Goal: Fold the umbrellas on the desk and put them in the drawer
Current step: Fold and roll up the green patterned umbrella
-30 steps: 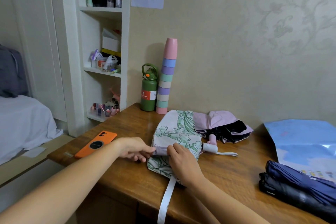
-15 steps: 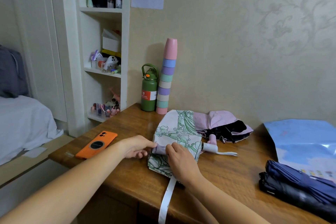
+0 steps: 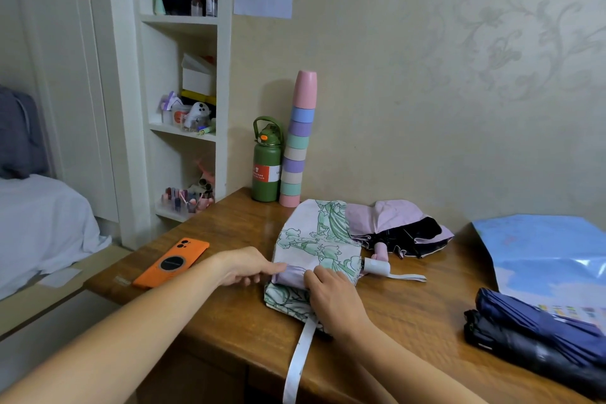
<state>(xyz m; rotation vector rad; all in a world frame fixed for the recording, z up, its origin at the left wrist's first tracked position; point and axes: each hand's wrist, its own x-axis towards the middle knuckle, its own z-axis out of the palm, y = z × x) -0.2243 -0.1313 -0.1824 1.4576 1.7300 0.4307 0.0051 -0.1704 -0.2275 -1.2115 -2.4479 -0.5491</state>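
Your wooden worktop (image 3: 410, 315) fills the lower frame, set against a patterned wall, with a white shelf unit (image 3: 183, 75) standing at its far left corner and a bed (image 3: 39, 220) beyond that. On the shelves you can see small boxes, bottles and a tray of little items, too small to tell apart. A blue plastic bag (image 3: 541, 252) lies flat at the right edge of the worktop, and two dark folded umbrellas (image 3: 537, 338) rest just in front of it, a navy one on top of a black one. Near the middle lies the floral umbrella (image 3: 314, 239), white with green print, half gathered, its white handle pointing right and its long strap (image 3: 300, 357) hanging over the front edge. Behind it, touching its far side, is a pink umbrella (image 3: 393, 223) with black lining, loosely collapsed. Your left hand (image 3: 246, 267) pinches the left edge of the floral umbrella's fold; your right hand (image 3: 331, 295) presses down on the same fold, fingers closed against the cloth. The two hands sit close together. A stack of coloured cups (image 3: 300, 144) and a green bottle (image 3: 267, 164) stand by the wall. An orange phone (image 3: 172, 262) lies to the left of your left hand
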